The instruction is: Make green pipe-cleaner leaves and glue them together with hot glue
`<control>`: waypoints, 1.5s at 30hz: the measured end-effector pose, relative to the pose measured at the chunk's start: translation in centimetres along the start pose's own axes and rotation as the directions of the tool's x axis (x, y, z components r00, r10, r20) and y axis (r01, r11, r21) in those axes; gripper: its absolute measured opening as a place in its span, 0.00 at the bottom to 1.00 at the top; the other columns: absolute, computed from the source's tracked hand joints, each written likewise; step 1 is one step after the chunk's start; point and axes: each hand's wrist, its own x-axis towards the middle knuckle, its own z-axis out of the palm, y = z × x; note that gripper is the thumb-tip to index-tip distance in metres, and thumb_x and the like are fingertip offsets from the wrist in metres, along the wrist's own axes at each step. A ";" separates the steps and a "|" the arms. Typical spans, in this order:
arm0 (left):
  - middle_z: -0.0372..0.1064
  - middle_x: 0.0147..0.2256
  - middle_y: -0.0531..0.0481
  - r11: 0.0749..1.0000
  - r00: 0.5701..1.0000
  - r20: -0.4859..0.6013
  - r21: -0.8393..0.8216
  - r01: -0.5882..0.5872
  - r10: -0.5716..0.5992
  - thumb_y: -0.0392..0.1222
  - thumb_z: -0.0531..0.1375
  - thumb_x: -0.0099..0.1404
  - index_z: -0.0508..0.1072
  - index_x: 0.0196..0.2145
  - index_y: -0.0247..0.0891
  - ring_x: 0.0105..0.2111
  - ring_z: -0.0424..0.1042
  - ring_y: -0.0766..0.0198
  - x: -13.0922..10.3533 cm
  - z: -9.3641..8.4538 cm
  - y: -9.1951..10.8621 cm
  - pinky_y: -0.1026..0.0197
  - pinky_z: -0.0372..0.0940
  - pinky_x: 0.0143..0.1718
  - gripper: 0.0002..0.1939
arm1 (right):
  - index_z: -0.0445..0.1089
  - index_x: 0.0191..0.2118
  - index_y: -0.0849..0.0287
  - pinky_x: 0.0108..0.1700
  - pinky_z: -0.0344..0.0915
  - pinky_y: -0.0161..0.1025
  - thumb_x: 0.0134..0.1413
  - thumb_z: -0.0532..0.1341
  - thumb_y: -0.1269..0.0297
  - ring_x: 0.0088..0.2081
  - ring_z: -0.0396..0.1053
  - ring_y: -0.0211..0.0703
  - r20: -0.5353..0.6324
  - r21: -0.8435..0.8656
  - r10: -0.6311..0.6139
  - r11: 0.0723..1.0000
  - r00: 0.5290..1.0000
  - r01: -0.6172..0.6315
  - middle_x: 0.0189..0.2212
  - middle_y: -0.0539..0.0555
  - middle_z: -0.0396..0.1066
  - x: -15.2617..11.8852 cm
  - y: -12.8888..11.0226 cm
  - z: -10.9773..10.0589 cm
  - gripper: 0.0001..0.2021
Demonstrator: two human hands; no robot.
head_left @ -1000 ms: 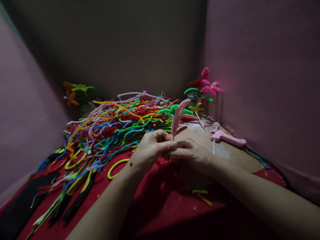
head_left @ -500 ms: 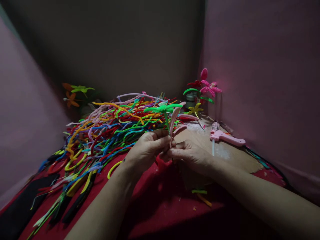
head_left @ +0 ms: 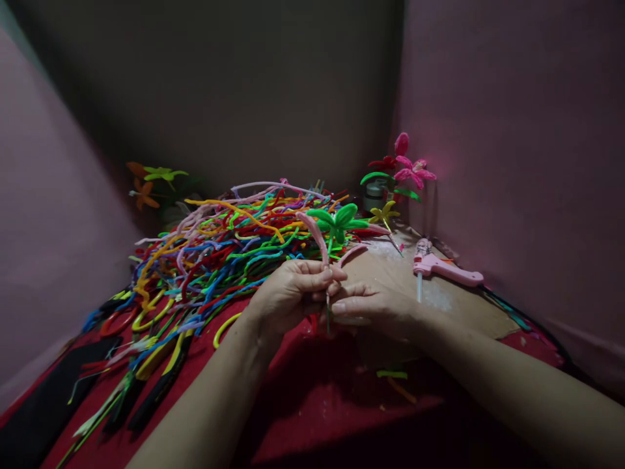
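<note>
My left hand (head_left: pixel 293 290) pinches the stem of a green pipe-cleaner flower (head_left: pixel 336 225) between thumb and fingertips. A curved pink pipe-cleaner leaf (head_left: pixel 312 234) rises from the same grip, left of the green petals. Another pink leaf (head_left: pixel 351 253) shows to the right of the stem. Below the pinch, the thin stem end points down. Beside it is my right hand (head_left: pixel 374 309), its thumb and forefinger apart and stretched toward the stem; whether they touch it is unclear.
A heap of coloured pipe cleaners (head_left: pixel 224 254) lies behind and left. Pliers with black and yellow handles (head_left: pixel 163 384) rest on the red cloth (head_left: pixel 293 404). At right, a pink glue gun (head_left: pixel 446 268) sits on cardboard (head_left: pixel 469 312). Finished pink flowers (head_left: pixel 413 170) stand behind.
The green flower has turned and tilted, its petals now facing me. The pink leaf has swung from its right side to its left. My right fingers have loosened from their pinch.
</note>
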 end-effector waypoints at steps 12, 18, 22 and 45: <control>0.64 0.22 0.53 0.997 0.997 -0.040 -0.035 -0.062 0.061 0.40 0.62 0.53 0.69 0.28 0.31 0.15 0.55 0.77 0.6 0.2 -0.5 0.71 0.55 0.17 0.08 | 0.73 0.32 0.62 0.30 0.54 0.33 0.44 0.63 0.62 0.26 0.60 0.32 -0.187 0.086 -0.004 0.996 0.982 0.020 0.24 0.49 0.67 0.5 0.5 0.1 0.09; 0.59 0.15 0.56 0.980 0.987 -0.134 0.188 -0.060 0.086 0.42 0.62 0.53 0.67 0.21 0.32 0.13 0.53 0.78 0.9 0.6 -0.7 0.72 0.48 0.15 0.11 | 0.70 0.25 0.65 0.29 0.53 0.33 0.45 0.62 0.58 0.25 0.58 0.33 -0.175 -0.112 0.006 0.993 0.984 -0.026 0.21 0.49 0.64 0.2 -0.1 -0.1 0.13; 0.60 0.18 0.56 0.990 0.995 -0.100 0.144 0.012 0.003 0.41 0.62 0.51 0.71 0.28 0.30 0.14 0.52 0.78 0.6 0.5 -0.4 0.72 0.46 0.15 0.10 | 0.70 0.26 0.64 0.31 0.55 0.33 0.44 0.62 0.57 0.28 0.59 0.34 -0.045 -0.227 0.016 0.974 0.999 -0.026 0.23 0.49 0.63 -0.2 -0.7 -0.5 0.12; 0.58 0.17 0.55 0.903 0.955 -0.291 0.423 0.074 0.058 0.46 0.57 0.53 0.68 0.26 0.32 0.12 0.52 0.74 4.3 0.6 -3.5 0.68 0.48 0.11 0.12 | 0.72 0.29 0.62 0.22 0.51 0.30 0.50 0.55 0.56 0.22 0.56 0.32 -0.202 -0.546 0.020 0.827 0.979 -0.130 0.20 0.49 0.63 -1.6 -0.6 -2.5 0.14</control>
